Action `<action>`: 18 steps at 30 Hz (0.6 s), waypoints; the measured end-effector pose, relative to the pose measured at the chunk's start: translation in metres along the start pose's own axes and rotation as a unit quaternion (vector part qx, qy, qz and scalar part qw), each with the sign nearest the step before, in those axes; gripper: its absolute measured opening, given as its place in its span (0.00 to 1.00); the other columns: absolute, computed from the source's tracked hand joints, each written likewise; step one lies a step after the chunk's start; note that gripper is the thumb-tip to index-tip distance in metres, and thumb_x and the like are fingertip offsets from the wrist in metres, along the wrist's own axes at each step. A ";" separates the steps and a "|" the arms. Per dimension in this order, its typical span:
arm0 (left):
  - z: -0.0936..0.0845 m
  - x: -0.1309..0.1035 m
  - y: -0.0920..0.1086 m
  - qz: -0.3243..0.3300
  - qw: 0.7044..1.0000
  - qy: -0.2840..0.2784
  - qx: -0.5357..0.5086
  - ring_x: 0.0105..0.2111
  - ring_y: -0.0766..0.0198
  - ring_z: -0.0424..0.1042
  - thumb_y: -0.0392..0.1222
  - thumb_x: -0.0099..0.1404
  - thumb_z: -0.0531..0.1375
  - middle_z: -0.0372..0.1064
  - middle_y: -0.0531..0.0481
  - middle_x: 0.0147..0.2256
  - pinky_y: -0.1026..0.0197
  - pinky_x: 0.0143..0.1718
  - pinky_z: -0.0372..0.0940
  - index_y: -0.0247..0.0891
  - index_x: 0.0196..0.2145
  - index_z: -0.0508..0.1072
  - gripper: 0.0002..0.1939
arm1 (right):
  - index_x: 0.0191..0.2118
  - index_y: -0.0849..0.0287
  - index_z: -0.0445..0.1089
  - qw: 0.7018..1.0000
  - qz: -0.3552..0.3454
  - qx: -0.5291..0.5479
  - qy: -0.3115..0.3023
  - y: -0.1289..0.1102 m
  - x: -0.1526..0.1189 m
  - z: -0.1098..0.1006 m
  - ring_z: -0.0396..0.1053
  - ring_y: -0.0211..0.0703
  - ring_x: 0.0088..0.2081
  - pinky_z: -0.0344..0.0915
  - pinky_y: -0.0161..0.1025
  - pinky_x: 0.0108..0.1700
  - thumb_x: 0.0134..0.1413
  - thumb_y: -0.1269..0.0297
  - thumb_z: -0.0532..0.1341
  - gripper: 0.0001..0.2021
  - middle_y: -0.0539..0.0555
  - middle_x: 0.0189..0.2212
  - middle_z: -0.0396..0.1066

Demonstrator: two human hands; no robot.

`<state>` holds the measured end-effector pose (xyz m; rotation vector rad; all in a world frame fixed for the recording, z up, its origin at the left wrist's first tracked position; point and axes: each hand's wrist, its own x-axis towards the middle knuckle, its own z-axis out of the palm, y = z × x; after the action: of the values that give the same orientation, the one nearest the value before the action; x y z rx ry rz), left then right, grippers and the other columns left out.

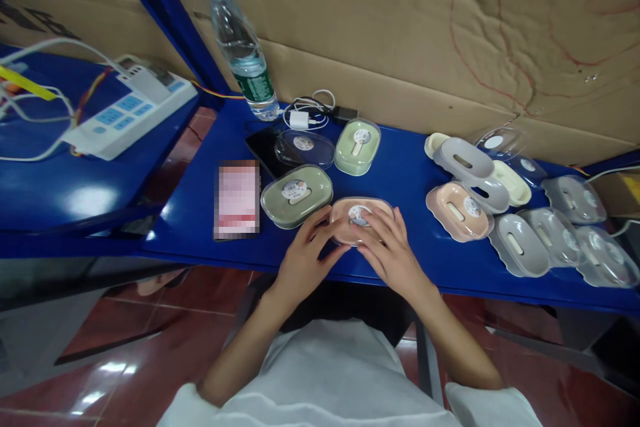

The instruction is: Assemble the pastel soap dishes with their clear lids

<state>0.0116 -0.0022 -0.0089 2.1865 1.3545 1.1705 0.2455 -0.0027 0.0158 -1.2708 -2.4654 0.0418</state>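
A peach soap box [341, 212] with a clear lid and a round sticker lies at the front edge of the blue table. Against its left side, the fingers of my left hand [306, 255] curve round it. My right hand [395, 255] grips it from the right, with fingertips over the lid near the sticker. Just left stands a green soap box [314, 199] with a clear lid and a sticker. Behind are a lighter green soap box [354, 155] and a loose clear lid [320, 151] with its own sticker. My fingers hide much of the peach box.
Right of my hands lie another peach soap box [453, 223], several grey boxes [517, 250] and a cream tray [515, 188]. A phone [237, 237] lies left. Behind stand a water bottle [255, 77] and a white charger [299, 121]. A power strip [107, 140] is far left.
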 end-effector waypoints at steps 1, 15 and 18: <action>0.000 0.000 0.000 -0.001 1.000 -0.001 -0.001 0.64 0.51 0.74 0.44 0.75 0.68 0.69 0.40 0.65 0.48 0.66 0.74 0.45 0.63 0.73 0.22 | 0.71 0.45 0.68 1.000 -0.003 -0.002 0.002 0.000 -0.001 0.000 0.58 0.54 0.76 0.47 0.68 0.79 0.76 0.62 0.59 0.22 0.56 0.71 0.67; -0.003 -0.002 0.005 -0.007 1.000 -0.018 0.008 0.61 0.54 0.77 0.40 0.78 0.62 0.70 0.42 0.65 0.48 0.64 0.76 0.48 0.66 0.69 0.22 | 0.68 0.46 0.70 0.985 0.081 -0.125 0.088 0.039 -0.009 -0.027 0.68 0.59 0.66 0.59 0.61 0.68 0.72 0.74 0.58 0.25 0.61 0.65 0.72; -0.001 -0.002 0.005 -0.009 1.000 -0.015 0.011 0.61 0.54 0.78 0.40 0.79 0.62 0.70 0.42 0.65 0.47 0.64 0.76 0.49 0.66 0.69 0.21 | 0.66 0.51 0.71 0.972 0.137 -0.129 0.140 0.044 0.000 -0.029 0.74 0.58 0.56 0.68 0.56 0.60 0.74 0.68 0.58 0.20 0.63 0.54 0.75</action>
<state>0.0134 -0.0070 -0.0064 2.1930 1.3792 1.1180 0.2899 0.0195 0.0338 -1.5964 -2.0924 -0.3740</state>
